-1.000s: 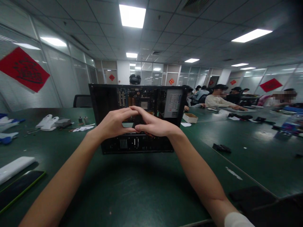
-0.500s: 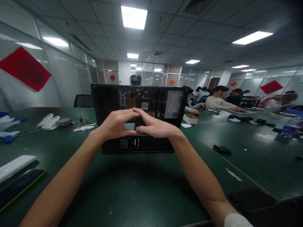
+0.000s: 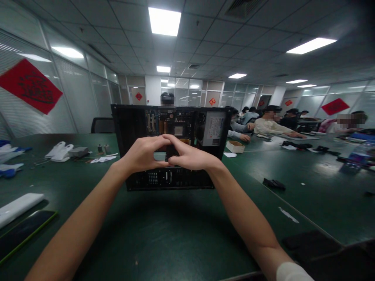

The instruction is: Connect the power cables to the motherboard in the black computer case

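Observation:
My left hand [image 3: 143, 154] and my right hand [image 3: 193, 154] meet at their fingertips and thumbs, forming a loop in mid-view. The fingers are stretched out, thumbs apart from them, and neither hand holds anything. Behind them stands an opened black computer case [image 3: 123, 128], its inside facing me. Its motherboard [image 3: 168, 117] shows in the upper middle, and a silver power supply [image 3: 213, 128] with a label sits at the upper right. My hands cover part of the case's middle; whether they touch it I cannot tell.
The case is on a green table [image 3: 164, 234]. At left lie a phone [image 3: 26, 232], a white slab-like object [image 3: 20, 207] and white items [image 3: 63, 151]. A small open box [image 3: 235, 146], black straps [image 3: 274, 184] and a bottle [image 3: 356, 158] are at right. Several people sit beyond.
The whole view has shifted very slightly. My hands keep the same touching pose, and the computer case stays where it was.

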Tool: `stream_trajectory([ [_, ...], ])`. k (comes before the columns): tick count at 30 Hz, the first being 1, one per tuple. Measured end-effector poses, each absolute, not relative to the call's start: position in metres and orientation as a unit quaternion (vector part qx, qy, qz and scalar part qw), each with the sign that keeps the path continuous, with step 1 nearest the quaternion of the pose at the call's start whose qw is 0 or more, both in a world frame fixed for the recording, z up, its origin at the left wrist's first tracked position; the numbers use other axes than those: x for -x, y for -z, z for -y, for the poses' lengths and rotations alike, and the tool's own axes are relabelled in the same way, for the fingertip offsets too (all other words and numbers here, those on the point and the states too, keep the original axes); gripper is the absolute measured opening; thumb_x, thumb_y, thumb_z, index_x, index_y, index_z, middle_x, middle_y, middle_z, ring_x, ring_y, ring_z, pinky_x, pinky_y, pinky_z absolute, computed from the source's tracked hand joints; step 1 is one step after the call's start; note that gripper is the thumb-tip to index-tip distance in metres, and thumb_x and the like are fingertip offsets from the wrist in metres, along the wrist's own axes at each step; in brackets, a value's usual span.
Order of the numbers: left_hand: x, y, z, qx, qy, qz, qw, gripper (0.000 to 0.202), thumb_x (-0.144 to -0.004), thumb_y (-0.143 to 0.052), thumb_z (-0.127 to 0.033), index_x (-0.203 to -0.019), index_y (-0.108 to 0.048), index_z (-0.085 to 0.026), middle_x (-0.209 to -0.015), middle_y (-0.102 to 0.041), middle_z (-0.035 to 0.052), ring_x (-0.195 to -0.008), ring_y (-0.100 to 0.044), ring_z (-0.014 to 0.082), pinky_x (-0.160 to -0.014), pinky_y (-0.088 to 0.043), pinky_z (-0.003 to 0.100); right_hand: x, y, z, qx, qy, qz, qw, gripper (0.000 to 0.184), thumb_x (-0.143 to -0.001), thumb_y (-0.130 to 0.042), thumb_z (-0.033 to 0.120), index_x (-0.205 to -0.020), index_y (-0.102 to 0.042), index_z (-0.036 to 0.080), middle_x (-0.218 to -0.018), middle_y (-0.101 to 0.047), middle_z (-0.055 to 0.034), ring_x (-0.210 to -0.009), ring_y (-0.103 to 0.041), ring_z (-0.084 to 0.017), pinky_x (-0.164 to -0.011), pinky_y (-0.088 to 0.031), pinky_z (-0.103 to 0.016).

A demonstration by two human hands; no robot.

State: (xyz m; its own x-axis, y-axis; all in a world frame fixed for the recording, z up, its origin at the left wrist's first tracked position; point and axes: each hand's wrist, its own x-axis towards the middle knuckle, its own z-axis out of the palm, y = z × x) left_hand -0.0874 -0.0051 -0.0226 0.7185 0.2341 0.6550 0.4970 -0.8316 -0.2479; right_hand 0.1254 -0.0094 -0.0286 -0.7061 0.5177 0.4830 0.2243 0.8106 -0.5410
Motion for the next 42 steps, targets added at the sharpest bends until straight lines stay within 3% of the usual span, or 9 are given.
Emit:
stream_trajectory([
  [16, 0.0882, 0.0223, 0.0059, 0.902, 0.314, 0.197, 0.221, 0.051, -0.083, -0.073, -0.051, -0.119, -0.064, -0.016, -0.111, -0.074, 0.0109, -0.095, -0.072, 0.0243, -0.079, -0.055, 0.031, -0.1231, 0.0283, 0.0101, 0.210, -0.257, 0.878, 0.345, 0.080, -0.075, -0.060, 0.019, -0.151, -0.035, 0.019, -0.155, -0.042, -0.0104, -0.148, -0.033, -0.027, -0.125, -0.024, -0.045],
  [23, 0.0887, 0.0233, 0.0058, 0.902, 0.308, 0.199, 0.229, 0.052, -0.083, -0.073, -0.051, -0.120, -0.063, -0.015, -0.108, -0.074, 0.0102, -0.090, -0.072, 0.0236, -0.076, -0.054, 0.030, -0.1222, 0.0301, 0.0086, 0.199, -0.257, 0.879, 0.350, 0.079, -0.074, -0.059, 0.018, -0.149, -0.035, 0.015, -0.153, -0.043, -0.0122, -0.146, -0.035, -0.027, -0.125, -0.024, -0.045],
  [32, 0.0861, 0.0231, 0.0051, 0.896, 0.284, 0.230, 0.252, 0.046, -0.085, -0.070, -0.048, -0.119, -0.063, -0.016, -0.104, -0.075, 0.0093, -0.091, -0.072, 0.0247, -0.077, -0.052, 0.031, -0.1176, 0.0285, 0.0145, 0.229, -0.211, 0.880, 0.360, 0.066, -0.076, -0.055, 0.017, -0.140, -0.044, 0.014, -0.138, -0.057, -0.0119, -0.135, -0.047, -0.028, -0.119, -0.032, -0.049],
  [42, 0.0870, 0.0232, 0.0055, 0.895, 0.282, 0.225, 0.264, 0.046, -0.086, -0.068, -0.048, -0.118, -0.063, -0.016, -0.104, -0.075, 0.0098, -0.090, -0.072, 0.0253, -0.076, -0.052, 0.033, -0.1198, 0.0291, 0.0116, 0.211, -0.212, 0.884, 0.360, 0.066, -0.077, -0.056, 0.017, -0.142, -0.043, 0.015, -0.141, -0.055, -0.0118, -0.135, -0.048, -0.027, -0.119, -0.034, -0.048],
])
